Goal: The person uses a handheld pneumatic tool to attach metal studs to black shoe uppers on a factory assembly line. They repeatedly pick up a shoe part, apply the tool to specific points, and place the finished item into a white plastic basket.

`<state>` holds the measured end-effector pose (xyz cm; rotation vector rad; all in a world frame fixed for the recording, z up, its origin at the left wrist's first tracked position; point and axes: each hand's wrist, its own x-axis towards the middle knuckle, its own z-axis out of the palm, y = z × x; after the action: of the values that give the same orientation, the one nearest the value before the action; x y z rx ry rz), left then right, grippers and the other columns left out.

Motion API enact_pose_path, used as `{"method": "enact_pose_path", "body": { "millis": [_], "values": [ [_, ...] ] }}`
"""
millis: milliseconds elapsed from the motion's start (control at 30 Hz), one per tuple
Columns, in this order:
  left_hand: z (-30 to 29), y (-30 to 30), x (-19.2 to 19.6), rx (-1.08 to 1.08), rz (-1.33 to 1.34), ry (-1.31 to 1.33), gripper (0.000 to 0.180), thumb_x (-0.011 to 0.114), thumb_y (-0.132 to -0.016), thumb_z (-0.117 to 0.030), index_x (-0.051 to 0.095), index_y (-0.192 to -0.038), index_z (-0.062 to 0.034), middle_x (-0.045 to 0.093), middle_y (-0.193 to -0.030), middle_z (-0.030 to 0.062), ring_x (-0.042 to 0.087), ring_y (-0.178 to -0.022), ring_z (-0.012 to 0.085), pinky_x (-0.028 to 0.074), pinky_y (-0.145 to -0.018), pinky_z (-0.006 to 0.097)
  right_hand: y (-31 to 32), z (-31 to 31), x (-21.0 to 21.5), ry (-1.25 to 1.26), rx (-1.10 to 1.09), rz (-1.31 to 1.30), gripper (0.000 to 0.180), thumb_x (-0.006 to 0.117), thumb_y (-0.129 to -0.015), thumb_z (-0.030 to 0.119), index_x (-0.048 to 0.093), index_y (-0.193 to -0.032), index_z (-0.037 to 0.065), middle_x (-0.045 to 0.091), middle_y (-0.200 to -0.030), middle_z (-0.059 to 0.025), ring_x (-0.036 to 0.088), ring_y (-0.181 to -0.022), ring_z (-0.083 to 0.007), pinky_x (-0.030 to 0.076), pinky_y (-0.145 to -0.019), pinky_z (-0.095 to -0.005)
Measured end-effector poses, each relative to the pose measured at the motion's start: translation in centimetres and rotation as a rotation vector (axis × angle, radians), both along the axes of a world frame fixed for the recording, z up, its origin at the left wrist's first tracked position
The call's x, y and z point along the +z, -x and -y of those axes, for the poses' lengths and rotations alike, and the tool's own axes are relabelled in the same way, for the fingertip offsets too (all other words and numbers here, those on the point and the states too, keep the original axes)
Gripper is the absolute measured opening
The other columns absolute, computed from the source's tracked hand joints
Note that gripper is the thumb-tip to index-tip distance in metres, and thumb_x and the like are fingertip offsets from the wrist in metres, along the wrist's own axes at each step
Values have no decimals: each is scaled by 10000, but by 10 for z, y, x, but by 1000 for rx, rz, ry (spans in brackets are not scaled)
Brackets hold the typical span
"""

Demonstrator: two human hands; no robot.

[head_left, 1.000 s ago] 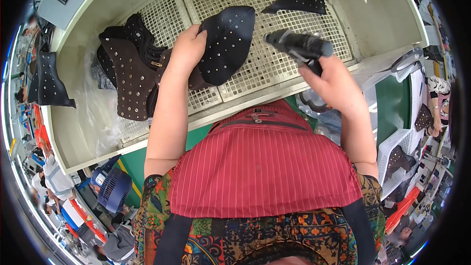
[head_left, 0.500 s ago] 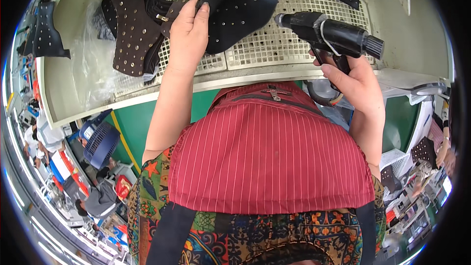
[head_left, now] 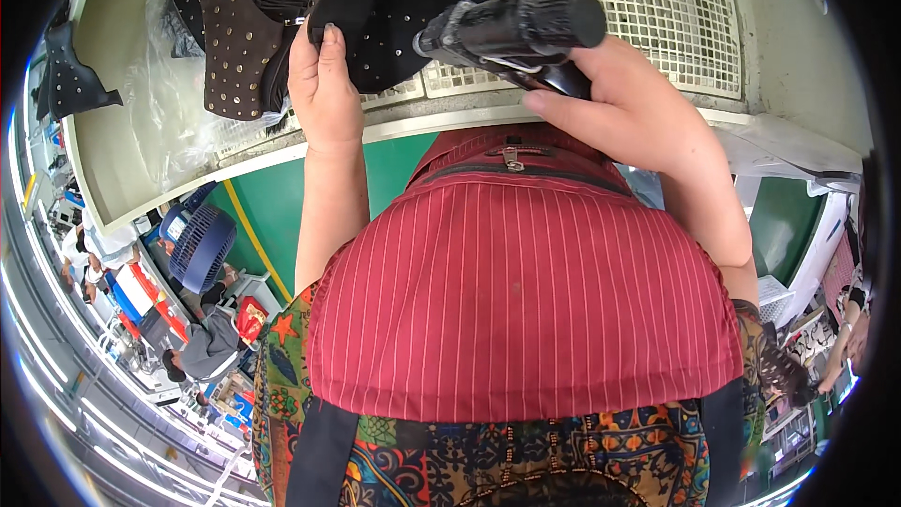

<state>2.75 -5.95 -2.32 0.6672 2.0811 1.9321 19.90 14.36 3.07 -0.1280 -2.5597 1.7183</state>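
My left hand (head_left: 324, 84) presses on the near edge of a black studded leather piece (head_left: 404, 9) that lies on the white mesh grate (head_left: 657, 28) of the workbench. My right hand (head_left: 629, 108) is wrapped around the grip of a black gun-shaped hand tool (head_left: 511, 28), whose barrel points left over the same leather piece. A brown studded leather piece (head_left: 235, 38) lies just left of my left hand, on a pile of similar dark pieces.
The pale workbench rim (head_left: 450, 122) runs in front of my red striped apron. A clear plastic bag (head_left: 160, 103) and another dark leather piece (head_left: 70, 80) lie at the bench's left. A blue fan (head_left: 197, 244) stands on the floor to the left, near other people.
The view has closed in on the bench. My right hand has brought the tool leftward and over the black leather piece, while my left hand stays on that piece's edge.
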Motion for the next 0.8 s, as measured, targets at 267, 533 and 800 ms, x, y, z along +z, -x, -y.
{"method": "enact_pose_path", "body": {
  "millis": [267, 533, 800],
  "values": [
    [6, -5, -10, 46, -87, 27, 310, 447, -959, -103, 526, -1221, 44, 571, -1151, 111, 530, -1038, 168, 393, -946, 289, 25, 7, -1, -76, 68, 163, 376, 606, -828, 241, 524, -1086, -19, 614, -841, -230, 598, -803, -396, 470, -716, -428],
    [5, -13, -6, -59, -93, 4, 343, 402, -953, -101, 502, -1246, 47, 553, -1252, 149, 493, -1194, 226, 351, -1024, 325, 11, -2, 7, -124, 55, 101, 378, 605, -823, 219, 524, -1115, -7, 625, -885, -228, 602, -832, -393, 475, -736, -428],
    [1, -7, -7, -92, -127, 95, 337, 425, -938, -75, 545, -1251, -38, 618, -1154, 24, 435, -692, 48, 400, -678, 198, 2, -7, 25, -196, -7, 298, 354, 623, -816, 229, 540, -1051, -22, 604, -820, -223, 592, -777, -381, 467, -706, -416]
  ]
}}
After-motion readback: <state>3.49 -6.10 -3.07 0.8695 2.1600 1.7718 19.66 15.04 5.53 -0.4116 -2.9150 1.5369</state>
